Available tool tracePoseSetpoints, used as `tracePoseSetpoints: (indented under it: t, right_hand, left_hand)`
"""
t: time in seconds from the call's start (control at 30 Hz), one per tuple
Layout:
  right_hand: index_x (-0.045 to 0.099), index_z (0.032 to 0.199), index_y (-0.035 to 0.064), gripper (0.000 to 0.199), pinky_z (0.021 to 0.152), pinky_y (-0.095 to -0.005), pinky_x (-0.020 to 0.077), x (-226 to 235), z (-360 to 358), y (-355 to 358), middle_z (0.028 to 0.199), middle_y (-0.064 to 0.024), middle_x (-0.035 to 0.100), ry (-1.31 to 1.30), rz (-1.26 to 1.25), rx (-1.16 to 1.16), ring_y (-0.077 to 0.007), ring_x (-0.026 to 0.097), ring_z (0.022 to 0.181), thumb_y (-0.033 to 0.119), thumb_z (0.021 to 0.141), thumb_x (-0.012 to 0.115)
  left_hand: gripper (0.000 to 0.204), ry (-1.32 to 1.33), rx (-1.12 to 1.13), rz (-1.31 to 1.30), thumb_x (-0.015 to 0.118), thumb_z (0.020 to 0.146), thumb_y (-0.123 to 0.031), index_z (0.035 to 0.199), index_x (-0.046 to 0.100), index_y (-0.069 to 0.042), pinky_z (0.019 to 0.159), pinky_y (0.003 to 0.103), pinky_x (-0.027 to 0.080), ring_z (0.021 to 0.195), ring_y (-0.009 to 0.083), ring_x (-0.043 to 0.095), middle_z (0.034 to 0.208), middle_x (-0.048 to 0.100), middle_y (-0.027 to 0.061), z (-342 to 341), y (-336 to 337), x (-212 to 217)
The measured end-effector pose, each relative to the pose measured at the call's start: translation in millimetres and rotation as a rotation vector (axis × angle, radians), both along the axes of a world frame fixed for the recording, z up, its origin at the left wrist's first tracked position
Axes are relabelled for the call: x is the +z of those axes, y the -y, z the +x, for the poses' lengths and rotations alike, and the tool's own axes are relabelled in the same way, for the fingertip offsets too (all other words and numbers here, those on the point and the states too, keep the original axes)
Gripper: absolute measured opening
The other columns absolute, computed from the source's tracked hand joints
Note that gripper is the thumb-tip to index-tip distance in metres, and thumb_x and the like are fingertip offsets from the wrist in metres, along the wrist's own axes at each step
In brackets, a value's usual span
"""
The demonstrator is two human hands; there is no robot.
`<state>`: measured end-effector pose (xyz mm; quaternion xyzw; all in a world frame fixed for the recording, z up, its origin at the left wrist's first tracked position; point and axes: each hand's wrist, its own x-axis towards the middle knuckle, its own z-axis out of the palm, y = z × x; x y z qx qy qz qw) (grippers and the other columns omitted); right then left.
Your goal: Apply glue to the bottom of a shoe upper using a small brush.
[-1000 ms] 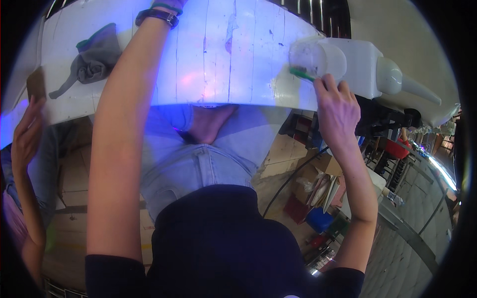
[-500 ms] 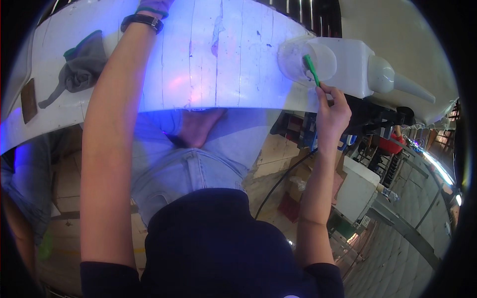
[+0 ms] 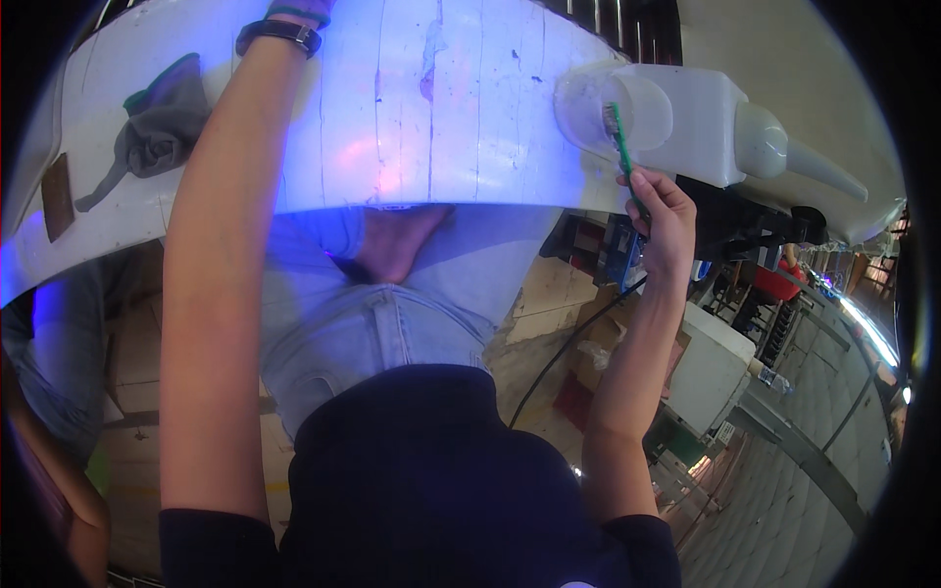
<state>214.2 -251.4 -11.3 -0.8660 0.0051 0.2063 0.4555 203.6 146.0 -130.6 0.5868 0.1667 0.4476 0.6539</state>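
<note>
The right hand (image 3: 668, 216) pinches the green brush (image 3: 621, 140), likely light and stiff, by its handle (image 3: 625, 157), the best hold; the left hand (image 3: 302, 10)'s grip I cannot tell.

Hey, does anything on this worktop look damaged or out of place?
Yes: the white worktop looks worn, with dark crack-like lines running front to back and a scuffed patch toward its far middle. A grey glove lies crumpled at the left.

Left hand (image 3: 301, 9) runs past the upper edge, fingers unseen.
The right hand (image 3: 670, 220) hides part of the green brush (image 3: 624, 147); a co-worker's arm (image 3: 86, 506) is cut off by the dark rim; at far right, a red object (image 3: 777, 282) is too small to identify.
</note>
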Motion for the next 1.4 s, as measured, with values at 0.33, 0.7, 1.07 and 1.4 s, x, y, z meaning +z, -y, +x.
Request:
tracePoseSetpoints:
  t: [0.33, 0.7, 1.07, 1.4]
  right_hand:
    - [0.072, 0.098, 0.0099, 0.013, 0.056, -0.031, 0.0459, 37.8, -22.3, -56.1, 0.086, -0.004, 0.067, 0.905, -0.931, 0.675, -0.0204, 0.061, 0.064, 0.016, 0.089, 0.065]
    - [0.062, 0.076, 0.004, 0.003, 0.059, -0.0361, 0.0532, 34.0, 1.6, -122.0, 0.087, -0.0075, 0.061, 1.159, -1.304, 1.218, -0.0252, 0.064, 0.073, 0.001, 0.076, 0.06]
    - [0.063, 0.09, 0.007, 0.013, 0.068, -0.0377, 0.0529, 45.0, -9.2, -108.0, 0.089, -0.0061, 0.059, 0.993, -1.354, 1.191, -0.0253, 0.063, 0.081, 0.001, 0.079, 0.058]
    - [0.063, 0.082, 0.0043, 0.009, 0.062, -0.0362, 0.0542, 40.0, -4.2, -116.9, 0.085, -0.0078, 0.06, 1.04, -1.298, 1.285, -0.0269, 0.064, 0.076, -0.002, 0.076, 0.06]
  left_hand:
    - [0.038, 0.016, -0.032, -0.07, 0.054, 0.099, -0.037, 0.098, 0.069, -0.002, 0.071, 0.024, 0.049, 0.073, 0.0098, 0.062, 0.079, 0.068, 0.004, 3.9, -0.6, 1.9]
    - [0.041, -0.002, -0.253, -0.486, 0.055, 0.098, -0.039, 0.096, 0.07, -0.001, 0.07, 0.024, 0.048, 0.072, 0.0102, 0.063, 0.077, 0.069, 0.0052, -7.2, -7.5, 13.9]
    - [0.042, 0.029, -0.002, -0.059, 0.056, 0.097, -0.041, 0.096, 0.069, -0.001, 0.068, 0.024, 0.048, 0.071, 0.0098, 0.062, 0.074, 0.068, 0.0057, 0.5, 1.4, 6.8]
    - [0.041, 0.077, 0.0, -0.038, 0.056, 0.097, -0.038, 0.095, 0.068, 0.001, 0.069, 0.025, 0.048, 0.071, 0.0108, 0.061, 0.074, 0.068, 0.0063, -0.3, -0.7, 5.1]
